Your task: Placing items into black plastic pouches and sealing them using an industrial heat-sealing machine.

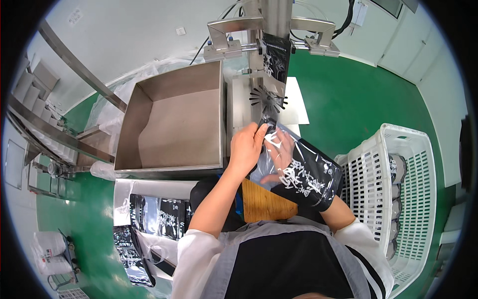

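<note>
Green floor surrounds steel hopper, white basket.

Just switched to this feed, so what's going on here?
A person is handling a black pouch with a clear window in front of a steel machine. The left hand pinches its top edge near the machine's slotted disc; the right hand is inside the pouch, visible through the window. Another pouch hangs in the clamps above. Filled pouches sit in the white basket.
</note>
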A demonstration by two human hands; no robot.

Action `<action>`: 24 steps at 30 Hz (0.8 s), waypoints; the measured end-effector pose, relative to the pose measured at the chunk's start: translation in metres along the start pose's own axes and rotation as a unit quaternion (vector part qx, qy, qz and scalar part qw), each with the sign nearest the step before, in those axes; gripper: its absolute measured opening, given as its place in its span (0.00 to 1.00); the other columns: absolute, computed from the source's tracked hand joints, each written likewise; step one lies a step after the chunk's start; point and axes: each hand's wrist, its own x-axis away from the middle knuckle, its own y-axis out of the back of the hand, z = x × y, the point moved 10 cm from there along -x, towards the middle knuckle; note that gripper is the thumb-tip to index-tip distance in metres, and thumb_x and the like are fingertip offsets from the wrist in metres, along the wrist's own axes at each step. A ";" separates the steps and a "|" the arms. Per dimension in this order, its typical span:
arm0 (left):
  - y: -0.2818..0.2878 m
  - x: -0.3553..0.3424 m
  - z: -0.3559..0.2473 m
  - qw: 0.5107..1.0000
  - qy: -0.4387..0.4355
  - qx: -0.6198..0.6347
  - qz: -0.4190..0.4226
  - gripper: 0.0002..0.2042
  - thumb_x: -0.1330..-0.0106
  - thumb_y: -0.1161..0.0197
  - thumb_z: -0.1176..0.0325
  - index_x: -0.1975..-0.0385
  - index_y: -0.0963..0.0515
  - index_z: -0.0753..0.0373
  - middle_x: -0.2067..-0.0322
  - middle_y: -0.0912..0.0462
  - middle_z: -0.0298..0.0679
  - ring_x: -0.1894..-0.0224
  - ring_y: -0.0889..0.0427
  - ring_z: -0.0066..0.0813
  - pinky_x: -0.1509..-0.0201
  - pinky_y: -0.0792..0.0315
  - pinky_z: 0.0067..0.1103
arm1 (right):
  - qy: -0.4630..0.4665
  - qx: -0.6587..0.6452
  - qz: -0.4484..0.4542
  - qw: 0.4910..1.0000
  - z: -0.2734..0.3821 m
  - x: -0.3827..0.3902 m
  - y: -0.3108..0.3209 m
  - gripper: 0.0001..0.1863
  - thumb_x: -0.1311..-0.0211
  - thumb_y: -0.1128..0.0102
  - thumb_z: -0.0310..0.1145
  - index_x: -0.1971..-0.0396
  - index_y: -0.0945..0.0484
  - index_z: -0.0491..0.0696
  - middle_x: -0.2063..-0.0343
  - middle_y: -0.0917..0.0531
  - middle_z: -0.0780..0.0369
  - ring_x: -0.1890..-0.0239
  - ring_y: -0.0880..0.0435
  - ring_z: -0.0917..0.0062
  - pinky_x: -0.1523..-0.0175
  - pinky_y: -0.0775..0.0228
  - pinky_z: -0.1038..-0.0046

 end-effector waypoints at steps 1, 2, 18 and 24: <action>-0.002 -0.001 0.007 1.000 -0.003 -0.005 -0.007 0.18 0.36 0.47 0.58 0.81 0.31 0.68 0.84 0.31 0.54 0.78 0.30 0.54 0.74 0.37 0.35 | -0.013 -0.013 -0.026 0.999 0.003 -0.001 0.010 0.47 0.58 0.37 0.58 0.44 0.39 0.38 0.43 0.39 0.45 0.38 0.46 0.48 0.37 0.59 0.47; -0.003 -0.002 0.015 1.000 0.009 0.010 -0.023 0.19 0.35 0.48 0.58 0.82 0.31 0.68 0.84 0.31 0.55 0.78 0.31 0.56 0.75 0.37 0.36 | -0.071 -0.067 0.010 0.995 -0.005 -0.002 0.013 0.45 0.57 0.37 0.56 0.45 0.38 0.39 0.44 0.38 0.46 0.39 0.45 0.49 0.37 0.59 0.47; -0.054 0.003 0.145 0.837 0.356 0.416 0.005 0.11 0.40 0.42 0.66 0.81 0.25 0.64 0.82 0.25 0.33 0.82 0.31 0.20 0.77 0.36 0.22 | -0.058 -0.140 0.074 0.986 0.010 -0.030 0.135 0.04 0.68 0.41 0.24 0.86 0.27 0.42 0.82 0.26 0.59 0.77 0.29 0.66 0.73 0.38 0.68; -0.147 -0.021 0.158 0.925 0.271 0.206 0.171 0.15 0.39 0.44 0.64 0.84 0.26 0.67 0.87 0.31 0.32 0.82 0.34 0.21 0.77 0.39 0.24 | -0.171 0.001 -0.301 0.938 -0.044 0.018 0.185 0.21 0.42 0.45 0.33 0.89 0.38 0.38 0.88 0.37 0.61 0.84 0.37 0.74 0.78 0.47 0.74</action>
